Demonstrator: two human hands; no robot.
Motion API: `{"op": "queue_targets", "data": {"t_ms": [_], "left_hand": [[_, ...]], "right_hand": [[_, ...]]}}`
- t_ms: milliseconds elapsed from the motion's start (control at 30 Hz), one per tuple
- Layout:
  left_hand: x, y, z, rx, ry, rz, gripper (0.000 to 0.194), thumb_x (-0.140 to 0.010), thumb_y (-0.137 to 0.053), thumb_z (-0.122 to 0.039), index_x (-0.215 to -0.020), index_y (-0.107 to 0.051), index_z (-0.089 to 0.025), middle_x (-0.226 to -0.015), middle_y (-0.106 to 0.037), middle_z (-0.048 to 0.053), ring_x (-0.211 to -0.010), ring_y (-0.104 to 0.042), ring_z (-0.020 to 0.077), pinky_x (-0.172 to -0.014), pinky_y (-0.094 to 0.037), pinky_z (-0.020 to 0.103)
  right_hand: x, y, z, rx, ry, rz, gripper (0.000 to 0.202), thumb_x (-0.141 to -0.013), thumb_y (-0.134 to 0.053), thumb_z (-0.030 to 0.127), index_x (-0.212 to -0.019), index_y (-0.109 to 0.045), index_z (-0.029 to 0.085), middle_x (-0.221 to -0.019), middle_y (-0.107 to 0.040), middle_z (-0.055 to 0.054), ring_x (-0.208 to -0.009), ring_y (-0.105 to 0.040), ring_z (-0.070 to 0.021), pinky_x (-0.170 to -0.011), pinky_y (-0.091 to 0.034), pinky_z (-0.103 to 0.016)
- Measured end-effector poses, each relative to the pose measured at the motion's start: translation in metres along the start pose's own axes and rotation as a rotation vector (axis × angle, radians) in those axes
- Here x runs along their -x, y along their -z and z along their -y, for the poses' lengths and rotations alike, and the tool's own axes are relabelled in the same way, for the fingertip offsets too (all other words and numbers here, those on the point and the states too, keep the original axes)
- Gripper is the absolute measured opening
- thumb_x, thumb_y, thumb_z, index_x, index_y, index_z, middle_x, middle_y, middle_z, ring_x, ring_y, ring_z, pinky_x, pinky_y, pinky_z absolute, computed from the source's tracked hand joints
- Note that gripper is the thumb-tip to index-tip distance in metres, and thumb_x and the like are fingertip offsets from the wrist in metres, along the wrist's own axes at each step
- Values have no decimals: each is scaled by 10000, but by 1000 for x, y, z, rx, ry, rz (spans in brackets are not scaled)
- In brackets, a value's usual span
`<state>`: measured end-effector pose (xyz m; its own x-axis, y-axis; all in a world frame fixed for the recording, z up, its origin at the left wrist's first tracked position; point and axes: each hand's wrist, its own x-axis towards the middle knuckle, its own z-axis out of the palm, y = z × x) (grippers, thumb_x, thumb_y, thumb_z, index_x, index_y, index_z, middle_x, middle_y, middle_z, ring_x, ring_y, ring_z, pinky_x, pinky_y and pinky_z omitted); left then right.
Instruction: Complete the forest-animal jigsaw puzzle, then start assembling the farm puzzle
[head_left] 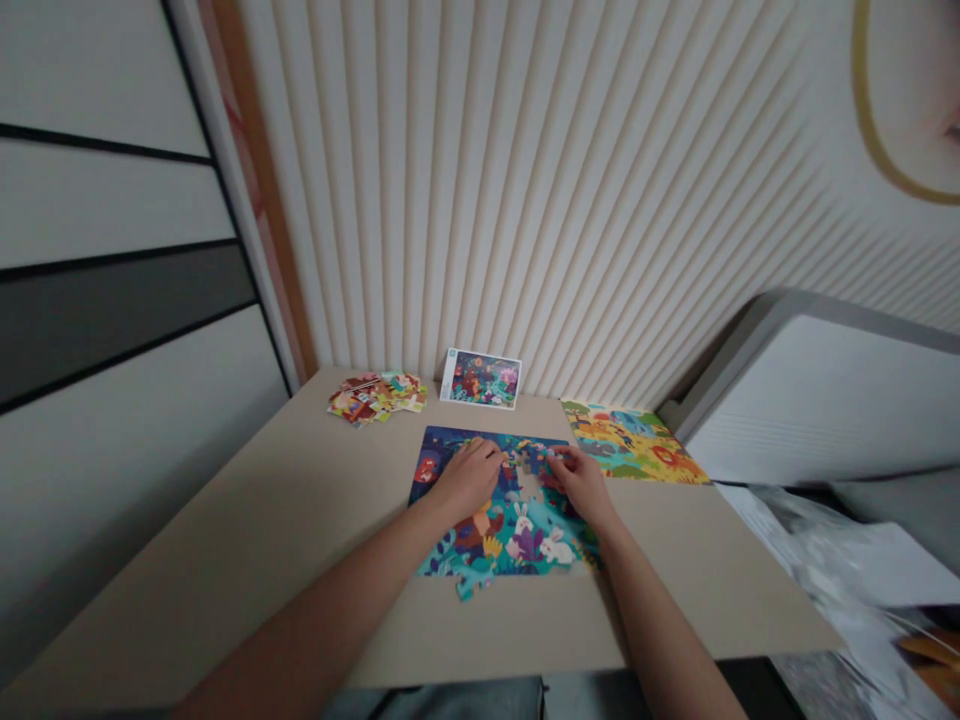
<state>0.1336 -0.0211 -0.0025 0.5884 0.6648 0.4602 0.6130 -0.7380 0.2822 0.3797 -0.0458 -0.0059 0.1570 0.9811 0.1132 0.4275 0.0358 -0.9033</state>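
Observation:
A blue and teal jigsaw puzzle (pixel 442 547) lies on the table, mostly assembled, with a small gap in its upper middle where the table colour shows. My left hand (pixel 474 476) rests over its upper left part, fingers bent and close together; anything under the fingertips is hidden. On the upper right part is my right hand (pixel 580 482), thumb and fingers pinched at the puzzle, what they hold too small to make out. A loose teal piece (pixel 466 586) sits at the lower edge, partly past the border. Behind the puzzle a picture card (pixel 484 379) leans against the wall.
A pile of colourful pieces (pixel 375 397) lies at the back left of the beige table (pixel 330 520). A yellow animal puzzle (pixel 634 442) is at the back right. Beyond the right edge are a grey-framed white panel (pixel 825 400) and clear plastic wrapping (pixel 817 550).

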Motion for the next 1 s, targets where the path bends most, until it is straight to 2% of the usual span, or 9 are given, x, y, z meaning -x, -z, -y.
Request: {"op": "queue_targets", "data": {"t_ms": [133,267,433,600,800,1000], "left_hand": [[0,0,-6,-21,-17,-7,241,-930,-498,-123,-1099,-662,-177,-1063,-629,95,-1067,-562,234,-980,-462,399],[0,-3,-4,-2,-17,13,271,-927,-491,-119,-1123,-670,-174,-1099,-649,99,-1079,-581,229,-1012,-450,400],[0,-8,-1,16,-71,54,390,-934,-486,-131,-1297,-612,-199,-1288,-635,90,-1243,-541,219,-1099,-385,407],[1,-9,0,-1,-124,97,411,-947,-489,-172,-1341,-589,-235,-1428,-572,69,-1329,-490,219,-1148,-324,433],[1,-11,1,-24,-135,107,415,-950,-493,-181,-1350,-583,-244,-1428,-575,68,-1345,-474,213,-1154,-310,441],[0,-11,2,-46,-152,110,385,-963,-493,-192,-1330,-595,-248,-1418,-584,50,-1328,-486,222,-1150,-312,417]], "right_hand": [[-5,-7,1,134,52,-4,528,-814,-602,661,-1000,-679,172,-685,-694,-41,-591,-635,-200,-540,-484,-291],[-10,-11,4,272,94,-37,439,-839,-595,586,-950,-705,175,-675,-703,-43,-586,-633,-200,-562,-460,-288],[-10,-15,9,379,101,-51,368,-867,-583,512,-935,-718,177,-692,-715,-58,-644,-659,-218,-595,-433,-294],[-12,-17,6,544,123,-84,325,-887,-585,472,-912,-727,181,-715,-708,-61,-678,-644,-217,-608,-393,-296],[-13,-17,0,572,180,-69,335,-885,-610,440,-1053,-722,173,-818,-718,-72,-734,-640,-217,-659,-429,-298],[-14,-5,-8,539,264,34,336,-895,-590,415,-1058,-764,179,-887,-687,-82,-776,-621,-219,-707,-468,-318]]}}
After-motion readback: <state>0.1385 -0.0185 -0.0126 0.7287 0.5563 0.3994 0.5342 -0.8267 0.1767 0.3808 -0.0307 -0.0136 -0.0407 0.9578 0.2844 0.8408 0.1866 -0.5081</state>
